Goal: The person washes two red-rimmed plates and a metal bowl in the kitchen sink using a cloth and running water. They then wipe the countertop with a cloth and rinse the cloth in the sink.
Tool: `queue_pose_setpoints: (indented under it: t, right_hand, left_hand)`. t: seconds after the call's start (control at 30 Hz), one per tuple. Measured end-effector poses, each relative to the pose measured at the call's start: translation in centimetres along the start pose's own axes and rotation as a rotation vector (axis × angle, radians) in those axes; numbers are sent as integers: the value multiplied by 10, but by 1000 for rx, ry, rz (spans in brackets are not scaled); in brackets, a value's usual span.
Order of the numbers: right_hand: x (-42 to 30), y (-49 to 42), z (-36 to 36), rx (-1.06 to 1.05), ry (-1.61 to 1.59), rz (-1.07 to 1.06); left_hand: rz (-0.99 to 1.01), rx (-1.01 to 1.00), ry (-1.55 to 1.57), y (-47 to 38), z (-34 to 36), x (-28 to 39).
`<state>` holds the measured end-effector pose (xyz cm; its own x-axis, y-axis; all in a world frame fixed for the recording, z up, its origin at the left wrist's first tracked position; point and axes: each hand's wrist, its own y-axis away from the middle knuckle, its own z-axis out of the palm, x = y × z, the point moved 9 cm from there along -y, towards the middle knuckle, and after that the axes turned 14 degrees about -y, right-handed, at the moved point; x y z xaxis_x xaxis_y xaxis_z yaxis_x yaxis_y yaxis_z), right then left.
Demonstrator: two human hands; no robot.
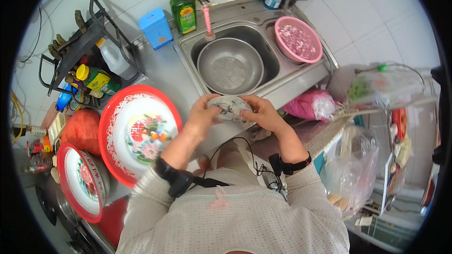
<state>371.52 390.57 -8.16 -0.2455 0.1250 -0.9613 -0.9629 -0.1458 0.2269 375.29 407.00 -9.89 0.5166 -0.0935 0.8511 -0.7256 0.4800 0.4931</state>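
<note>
Between my left hand (204, 114) and my right hand (259, 111) is a crumpled greyish, dark-streaked bundle (230, 108), gripped at both sides; its material cannot be told. It is held at the counter's front edge, just below a round metal basin (231, 65) that sits in the stainless steel sink (272, 63). A pink faucet hose (207, 19) hangs at the basin's far rim. In the smaller sink at the right, a pink plastic basin (279, 44) holds chopped pinkish meat (296, 40).
At the left lie a large red-rimmed enamel basin (106, 130) and a smaller one (63, 183). Behind them stands a black rack (76, 46) with knives and bottles. A green pump bottle (183, 12) and a blue box (155, 30) stand behind the counter. A pink bag (303, 105) hangs at the right.
</note>
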Motion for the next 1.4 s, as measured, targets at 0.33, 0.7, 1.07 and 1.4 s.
queue_pose_setpoints:
  t: [0.33, 0.7, 1.07, 1.4]
  right_hand:
    - [-6, 110, -21, 271, -538, 116]
    - [38, 125, -65, 421, -380, 109]
    - [2, 172, -256, 1096, -180, -468]
    - [-11, 72, -421, 1327, 586, -427]
  left_hand:
    - [421, -61, -897, 62, 42, 6]
    - [-83, -256, -41, -14, 129, -50]
    - [158, -98, -376, -86, 209, -12]
    - [39, -87, -205, -138, 243, -15]
